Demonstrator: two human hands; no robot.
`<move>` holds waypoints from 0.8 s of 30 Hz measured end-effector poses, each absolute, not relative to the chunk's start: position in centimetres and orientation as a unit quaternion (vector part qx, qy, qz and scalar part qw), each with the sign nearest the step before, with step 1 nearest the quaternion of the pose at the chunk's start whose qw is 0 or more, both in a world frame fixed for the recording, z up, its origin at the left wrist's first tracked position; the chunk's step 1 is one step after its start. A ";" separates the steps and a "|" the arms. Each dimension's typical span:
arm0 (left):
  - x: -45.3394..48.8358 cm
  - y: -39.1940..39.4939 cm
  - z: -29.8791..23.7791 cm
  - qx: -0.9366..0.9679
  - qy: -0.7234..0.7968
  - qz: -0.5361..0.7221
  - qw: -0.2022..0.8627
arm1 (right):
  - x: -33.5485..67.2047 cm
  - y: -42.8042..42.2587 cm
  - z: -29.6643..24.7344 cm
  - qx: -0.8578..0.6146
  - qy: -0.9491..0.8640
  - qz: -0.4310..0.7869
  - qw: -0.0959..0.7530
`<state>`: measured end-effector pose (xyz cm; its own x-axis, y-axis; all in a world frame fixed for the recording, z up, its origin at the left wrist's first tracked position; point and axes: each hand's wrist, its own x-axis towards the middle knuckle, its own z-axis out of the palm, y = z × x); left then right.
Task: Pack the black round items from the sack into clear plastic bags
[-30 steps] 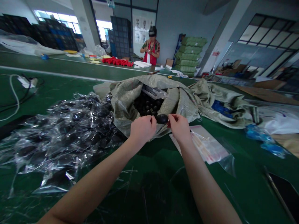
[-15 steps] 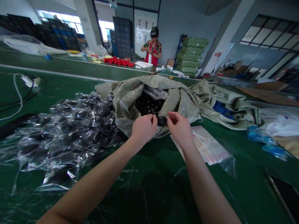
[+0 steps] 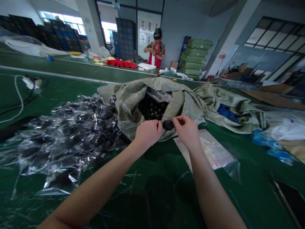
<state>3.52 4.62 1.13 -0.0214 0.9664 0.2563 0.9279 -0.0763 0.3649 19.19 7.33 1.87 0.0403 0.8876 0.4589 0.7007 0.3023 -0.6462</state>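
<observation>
A small black rounded piece [image 3: 168,125] is held up in front of the sack, its broad face towards me. My right hand [image 3: 187,129] pinches it at its right edge between thumb and fingers. Just left of it, with a small gap, my left hand [image 3: 148,131] is closed with thumb against curled fingers; whatever it may hold is hidden. Behind both hands lies an open woven sack [image 3: 128,103], and inside it are many round black pieces [image 3: 152,109]. A heap of black pieces in clear plastic bags [image 3: 78,133] spreads to the left of my hands.
Flat clear bags [image 3: 214,152] lie on the green table [image 3: 152,190] beside my right forearm. A phone [image 3: 289,198] is at the right edge. Another sack [image 3: 238,111] holds blue items. Across the table stands a person [image 3: 156,51] near red items [image 3: 121,63].
My right hand has moved slightly right and down with the black piece, which has turned to show more of its face. A gap has opened between it and my left hand.
</observation>
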 end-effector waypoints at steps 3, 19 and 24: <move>3.5 4.7 1.1 0.689 0.686 0.228 0.049 | 19.1 7.5 1.7 -0.576 -0.685 0.098 0.435; 3.3 5.1 0.8 0.674 0.676 0.277 0.108 | 18.5 6.9 1.5 -0.573 -0.711 0.034 0.407; 3.1 5.2 0.9 0.667 0.666 0.307 0.130 | 18.9 7.2 1.4 -0.548 -0.727 0.100 0.401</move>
<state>3.14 5.21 0.88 -0.0757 0.9684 0.2376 0.8089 -0.0796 0.5826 18.93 7.23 1.37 -0.0782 0.8767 0.4746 0.7169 0.3803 -0.5843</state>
